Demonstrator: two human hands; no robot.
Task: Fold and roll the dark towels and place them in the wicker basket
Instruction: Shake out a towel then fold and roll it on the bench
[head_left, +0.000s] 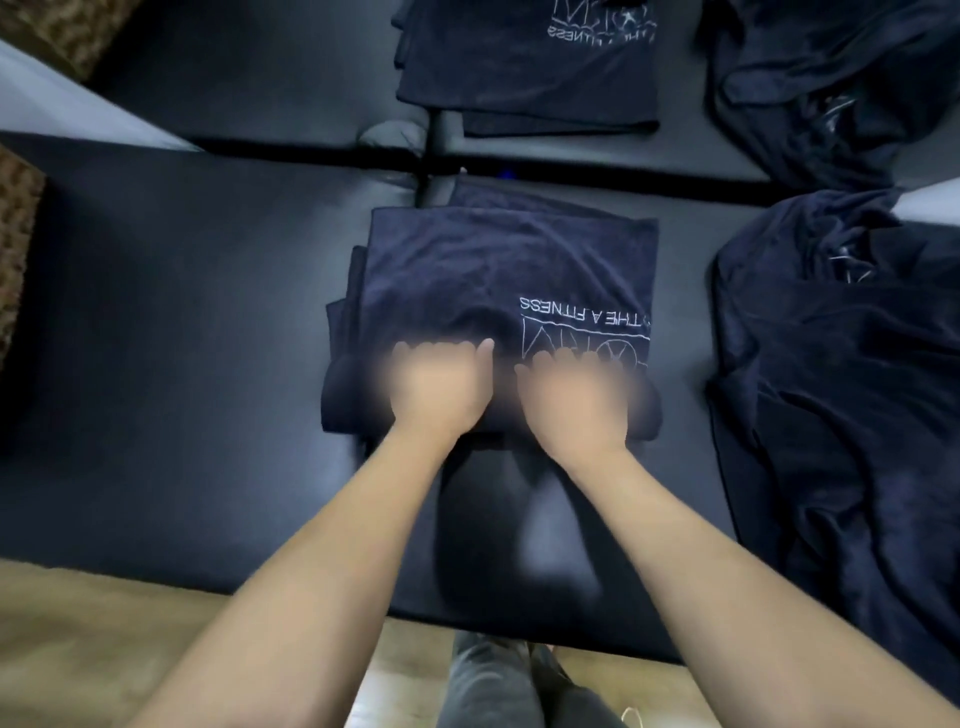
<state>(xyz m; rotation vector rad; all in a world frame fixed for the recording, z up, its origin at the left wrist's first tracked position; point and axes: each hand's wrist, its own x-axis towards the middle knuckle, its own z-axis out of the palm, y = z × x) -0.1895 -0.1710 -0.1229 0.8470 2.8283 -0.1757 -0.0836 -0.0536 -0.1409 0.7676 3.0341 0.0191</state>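
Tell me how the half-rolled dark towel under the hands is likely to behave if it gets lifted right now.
The half-rolled towel looks soft and creased, so it would probably sag and droop. Only its near edge is rolled, under the left hand and right hand; lifted, that roll would likely loosen. The flat far part would probably hang down.

The dark towel (498, 270) in the middle has white letters on it, seen upside down. They read "THE A FITNESS", above a line drawing that is partly covered. The folded towel (524, 57) at the top has the same white print, but only "FITNESS" shows and it is cut off.
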